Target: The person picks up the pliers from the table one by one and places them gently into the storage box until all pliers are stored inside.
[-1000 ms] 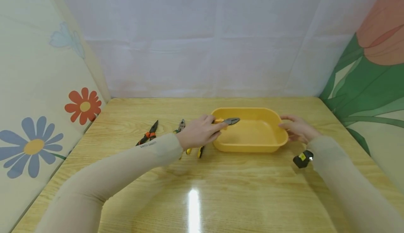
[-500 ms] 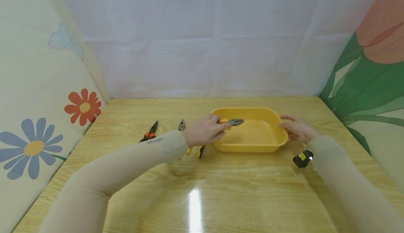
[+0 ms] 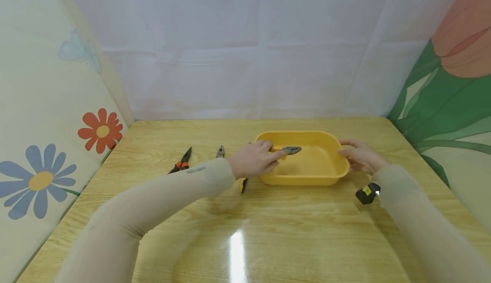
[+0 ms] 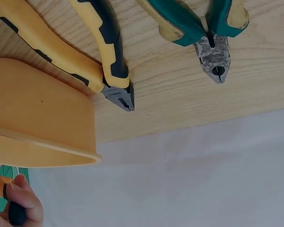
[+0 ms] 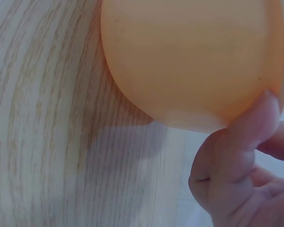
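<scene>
In the head view my left hand point(image 3: 255, 159) grips pliers by their orange-and-black handles, with the grey metal nose point(image 3: 293, 150) pointing right over the yellow plastic basin point(image 3: 303, 180). The left wrist view catches that hand point(image 4: 26, 203) at its lower left corner, curled round the handle beyond the basin's rim point(image 4: 47, 153). My right hand point(image 3: 362, 155) holds the basin's right end at the rim. Its thumb point(image 5: 255, 123) presses on the basin's wall point(image 5: 189, 61) in the right wrist view, the other fingers partly hidden. The basin's visible floor is bare.
Left of the basin lie pliers with yellow-and-black handles point(image 4: 116, 82), green-handled pliers point(image 4: 215, 56) and pointed pliers with orange-and-black handles point(image 3: 186, 157). The left forearm partly covers them in the head view. A small black box point(image 3: 368, 193) is beside the right cuff.
My left hand has moved right with the pliers, whose nose reaches farther over the basin. The right hand and the basin stay in place.
</scene>
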A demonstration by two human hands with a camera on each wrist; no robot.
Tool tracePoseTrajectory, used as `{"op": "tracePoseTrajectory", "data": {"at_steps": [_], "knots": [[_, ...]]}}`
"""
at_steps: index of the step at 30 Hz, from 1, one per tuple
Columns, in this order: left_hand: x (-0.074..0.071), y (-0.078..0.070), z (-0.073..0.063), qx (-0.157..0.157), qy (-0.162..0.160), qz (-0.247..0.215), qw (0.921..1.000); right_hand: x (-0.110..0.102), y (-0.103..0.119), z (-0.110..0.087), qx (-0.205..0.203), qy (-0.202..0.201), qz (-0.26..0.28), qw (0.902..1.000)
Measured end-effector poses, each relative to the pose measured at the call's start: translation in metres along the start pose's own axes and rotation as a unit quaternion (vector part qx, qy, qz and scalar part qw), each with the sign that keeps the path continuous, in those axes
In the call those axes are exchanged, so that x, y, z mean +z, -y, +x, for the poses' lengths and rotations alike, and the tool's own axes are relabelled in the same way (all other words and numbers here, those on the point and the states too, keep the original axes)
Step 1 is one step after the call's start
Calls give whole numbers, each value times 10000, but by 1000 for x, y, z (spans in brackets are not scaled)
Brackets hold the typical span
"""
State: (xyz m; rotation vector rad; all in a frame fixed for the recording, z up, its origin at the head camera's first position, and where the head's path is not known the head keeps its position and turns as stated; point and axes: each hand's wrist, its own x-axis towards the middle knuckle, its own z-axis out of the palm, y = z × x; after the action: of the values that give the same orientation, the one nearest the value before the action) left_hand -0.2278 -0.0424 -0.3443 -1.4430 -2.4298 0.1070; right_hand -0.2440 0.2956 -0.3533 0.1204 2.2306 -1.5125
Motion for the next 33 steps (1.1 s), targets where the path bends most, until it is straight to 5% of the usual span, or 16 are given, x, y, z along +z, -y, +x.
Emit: {"op": "tracePoseTrajectory", "data": {"at_steps": [16,33], "knots": [[-8,-9,22,-97,833,-71,9965,-1,-1,1,-1,16,69,10000],[0,-11,48,-126,1358,-210,9904,1,0,0,-27,-68,24,10000]]}}
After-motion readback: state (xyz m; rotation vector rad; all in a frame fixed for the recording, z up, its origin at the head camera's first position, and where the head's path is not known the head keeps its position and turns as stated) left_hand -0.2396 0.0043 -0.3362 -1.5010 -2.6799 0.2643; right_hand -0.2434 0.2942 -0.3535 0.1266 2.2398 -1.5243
